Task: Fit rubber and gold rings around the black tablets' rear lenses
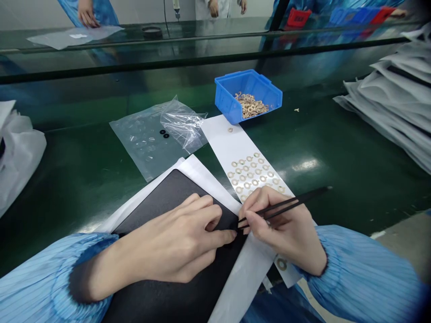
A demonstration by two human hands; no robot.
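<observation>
Glossy green worktop (319, 134), seen from where I'm standing. On it: blue bin (227, 101) by the far end of a white strip (218, 139) with tan rings; clear plastic sheet (134, 139); loose tan bit (296, 110); white-wrapped stack (387, 105), worker's right; pale bundle (23, 152), left.

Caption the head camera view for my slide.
Left hand resting on a black panel, right hand holding black tweezers near its corner.

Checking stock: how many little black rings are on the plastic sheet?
2: a left ring and a right ring, on the clear sheet near the crumpled plastic. Others may be hidden.
</observation>
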